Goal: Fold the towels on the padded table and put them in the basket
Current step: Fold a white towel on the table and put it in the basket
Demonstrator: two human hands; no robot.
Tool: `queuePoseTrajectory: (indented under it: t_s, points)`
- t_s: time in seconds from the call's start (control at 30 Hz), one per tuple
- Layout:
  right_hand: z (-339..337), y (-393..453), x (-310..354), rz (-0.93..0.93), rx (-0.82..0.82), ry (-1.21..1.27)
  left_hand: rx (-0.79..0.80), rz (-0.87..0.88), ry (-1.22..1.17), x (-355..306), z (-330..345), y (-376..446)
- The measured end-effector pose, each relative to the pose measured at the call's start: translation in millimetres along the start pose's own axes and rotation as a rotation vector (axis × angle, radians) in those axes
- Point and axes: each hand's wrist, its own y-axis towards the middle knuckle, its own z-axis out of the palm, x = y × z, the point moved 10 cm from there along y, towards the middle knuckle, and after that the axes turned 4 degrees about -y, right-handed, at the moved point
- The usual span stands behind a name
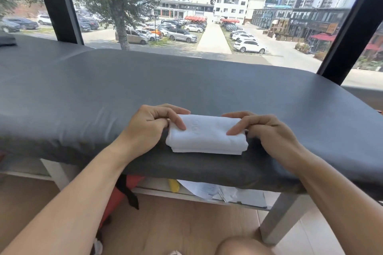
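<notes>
The grey padded vinyl tabletop [124,89] stretches across the view in front of a large window. Near its front edge lies the white terry towel [207,136], already folded into a compact thick rectangle with its long axis running left to right, square between the two hands. The left hand [153,124] pinches the towel's left end, thumb on top and fingers curled round the edge. The right hand [263,128] pinches the right end the same way. Both hands sit equally close, one at each short end, so lifting the bundle level looks like the next move. No basket is in view, so its direction from the towel cannot be told.
</notes>
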Motion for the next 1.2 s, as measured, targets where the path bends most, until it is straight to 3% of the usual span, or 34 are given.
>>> queuePoseTrajectory:
  t_s: [0.13,0.23,0.43,0.63,0.87,1.03,1.2]
  points:
    - [5,-6,3,0.009,0.031,-0.191,-0.029,-0.005,0.102,-6,7,-4]
    - [4,1,-2,0.035,-0.012,-0.194,-0.046,-0.043,0.159,-2,9,-3]
    - [3,7,-17,0.100,0.117,-0.384,0.091,-0.121,0.227,9,23,-3]
    - [5,2,-8,0.055,0.018,-0.443,0.064,-0.115,0.248,8,24,-3]
    - [20,-9,36,-0.081,-0.041,-0.065,0.154,-0.123,0.322,-15,11,-35]
    - [94,8,84,-0.266,0.046,-0.328,0.099,-0.247,0.227,0,-52,-92]
    - [224,24,108,-0.371,0.358,-0.452,-0.074,-0.431,0.198,41,-125,-182]
